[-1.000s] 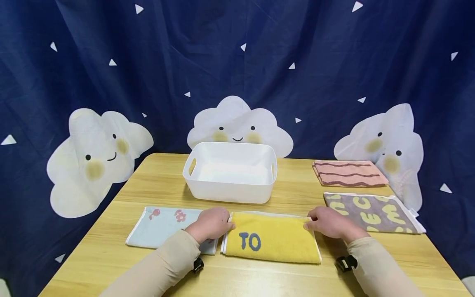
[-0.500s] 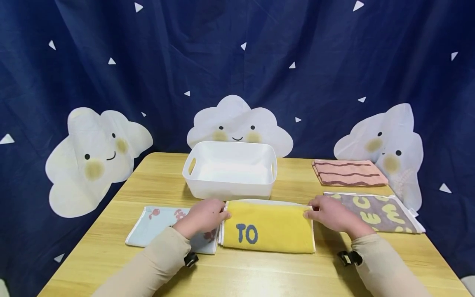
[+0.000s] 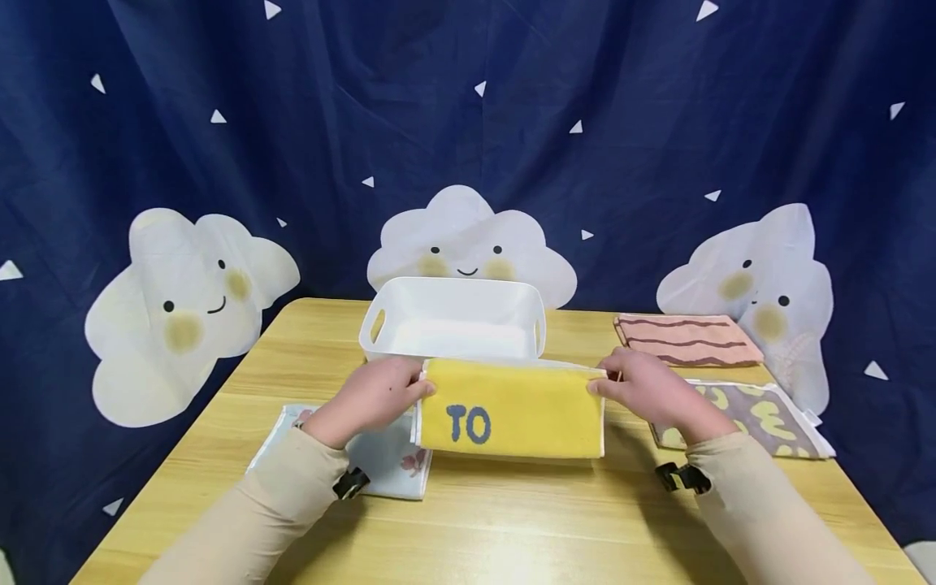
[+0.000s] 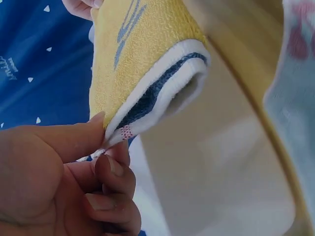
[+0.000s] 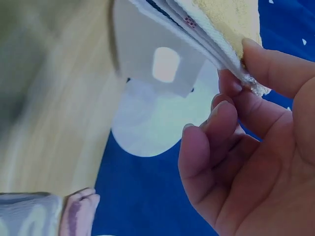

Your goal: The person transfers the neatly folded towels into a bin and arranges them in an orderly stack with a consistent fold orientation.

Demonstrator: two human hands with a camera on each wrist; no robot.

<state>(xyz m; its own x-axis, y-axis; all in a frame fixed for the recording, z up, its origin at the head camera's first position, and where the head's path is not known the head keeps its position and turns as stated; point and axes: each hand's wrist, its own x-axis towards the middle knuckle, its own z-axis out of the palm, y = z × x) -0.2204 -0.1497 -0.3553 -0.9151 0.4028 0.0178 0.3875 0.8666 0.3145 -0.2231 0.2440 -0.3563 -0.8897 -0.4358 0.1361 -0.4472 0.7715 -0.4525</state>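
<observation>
A folded yellow towel (image 3: 526,410) with "TO" in blue letters hangs between both hands, lifted off the table in front of the white bin. My left hand (image 3: 373,394) pinches its upper left corner between thumb and fingers; the left wrist view shows the towel's (image 4: 142,69) white-edged folded layers. The upper right corner is pinched by my right hand (image 3: 647,386), thumb on the yellow face in the right wrist view, where the towel's (image 5: 221,24) stacked edges show. The white bin (image 3: 453,321) stands just behind the towel, its front wall mostly covered by it.
On the left of the wooden table (image 3: 512,520) lies a folded light blue flowered towel (image 3: 395,459), partly under my left forearm. At right are a folded grey-purple lettered towel (image 3: 775,422) and a pink striped towel (image 3: 687,337). A dark blue curtain (image 3: 614,162) hangs behind.
Both hands have raised the yellow towel off the table and carried it forward and slightly left toward the bin. The bin and other towels stay put.
</observation>
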